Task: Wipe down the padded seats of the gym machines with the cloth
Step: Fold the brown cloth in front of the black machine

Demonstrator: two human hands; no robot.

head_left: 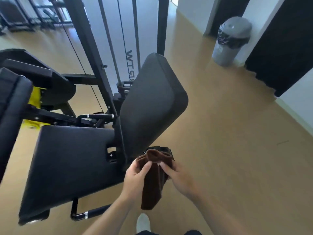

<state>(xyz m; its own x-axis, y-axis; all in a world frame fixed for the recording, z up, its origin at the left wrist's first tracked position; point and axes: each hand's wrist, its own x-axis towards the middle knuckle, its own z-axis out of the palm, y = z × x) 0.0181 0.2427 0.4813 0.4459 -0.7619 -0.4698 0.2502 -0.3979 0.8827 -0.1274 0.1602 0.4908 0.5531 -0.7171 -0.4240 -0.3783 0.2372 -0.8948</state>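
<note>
I hold the brown cloth [153, 180] in front of me, my left hand [135, 177] and right hand [177, 178] each with fingers clamped on its bunched top; the rest hangs. It is just beside the black padded seat [71, 165], off its near right corner, below the tilted backrest [152, 102].

Soft, even daylight fills the room, brightest on the pale panel [94, 22] at the top. The tan floor [228, 133] carries a dull sheen. Shadows stay faint. Everything smears slightly with motion blur, and straight lines bow toward the edges.
</note>
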